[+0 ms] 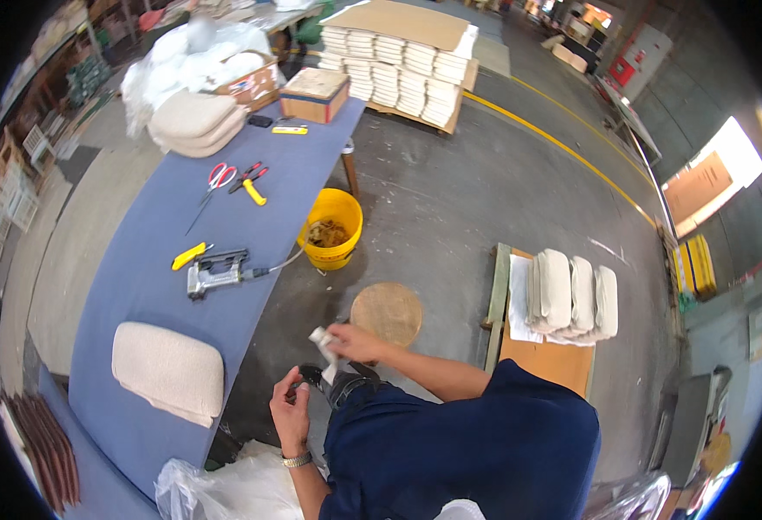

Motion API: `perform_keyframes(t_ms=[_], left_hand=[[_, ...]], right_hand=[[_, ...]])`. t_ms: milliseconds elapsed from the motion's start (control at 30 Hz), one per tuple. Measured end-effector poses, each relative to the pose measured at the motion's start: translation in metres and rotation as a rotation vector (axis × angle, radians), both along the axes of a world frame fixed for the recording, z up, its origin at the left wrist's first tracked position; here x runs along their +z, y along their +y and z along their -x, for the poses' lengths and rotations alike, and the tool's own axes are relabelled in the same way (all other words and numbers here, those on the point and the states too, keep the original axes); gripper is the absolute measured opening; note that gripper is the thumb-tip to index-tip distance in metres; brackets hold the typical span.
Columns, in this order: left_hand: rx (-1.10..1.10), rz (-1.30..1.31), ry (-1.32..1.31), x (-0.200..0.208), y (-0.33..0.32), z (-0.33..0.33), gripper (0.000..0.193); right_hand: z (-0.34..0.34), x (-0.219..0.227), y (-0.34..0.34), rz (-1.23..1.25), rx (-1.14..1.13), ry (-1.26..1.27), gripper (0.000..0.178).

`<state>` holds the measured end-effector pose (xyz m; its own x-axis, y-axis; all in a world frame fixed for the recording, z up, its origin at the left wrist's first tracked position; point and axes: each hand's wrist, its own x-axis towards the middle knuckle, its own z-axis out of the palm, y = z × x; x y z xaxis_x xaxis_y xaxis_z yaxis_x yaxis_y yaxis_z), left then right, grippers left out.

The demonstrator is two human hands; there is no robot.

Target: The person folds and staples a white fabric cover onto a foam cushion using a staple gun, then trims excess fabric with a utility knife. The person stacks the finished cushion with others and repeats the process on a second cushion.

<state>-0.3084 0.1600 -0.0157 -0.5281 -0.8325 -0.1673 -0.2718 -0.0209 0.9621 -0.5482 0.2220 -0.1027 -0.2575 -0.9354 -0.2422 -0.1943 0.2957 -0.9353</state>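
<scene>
My right hand (356,344) is closed on a crumpled whitish cloth (323,341), which hangs down in front of my legs. Just left of it, my left hand (290,409), with a metal watch on the wrist, has its fingers curled beside a small black object (311,375). What that black object is does not show clearly. On the blue-covered table nearby lies a folded cream cushion-like pad (168,368). Farther along rest a staple gun (218,273) with an air hose, a yellow utility knife (189,256), red-handled scissors (221,176) and pliers (251,184).
A yellow bucket (347,227) with scraps stands beside the table (129,286), near a round stool (387,314). More pads (192,121) and a box (315,94) sit at its far end. Stacked pads (557,290) stand on a pallet to the right.
</scene>
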Motion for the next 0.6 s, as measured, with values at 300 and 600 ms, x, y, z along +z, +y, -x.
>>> perform_keyframes(t_ms=[300, 600], left_hand=[[0.157, -0.298, -0.048, -0.063, 0.014, -0.023, 0.039], [0.538, -0.428, -0.218, -0.061, 0.080, -0.132, 0.043]], right_hand=[[0.081, -0.160, 0.264, -0.834, -0.120, 0.395, 0.041], [0.082, -0.162, 0.177, -0.771, 0.189, 0.230, 0.045]])
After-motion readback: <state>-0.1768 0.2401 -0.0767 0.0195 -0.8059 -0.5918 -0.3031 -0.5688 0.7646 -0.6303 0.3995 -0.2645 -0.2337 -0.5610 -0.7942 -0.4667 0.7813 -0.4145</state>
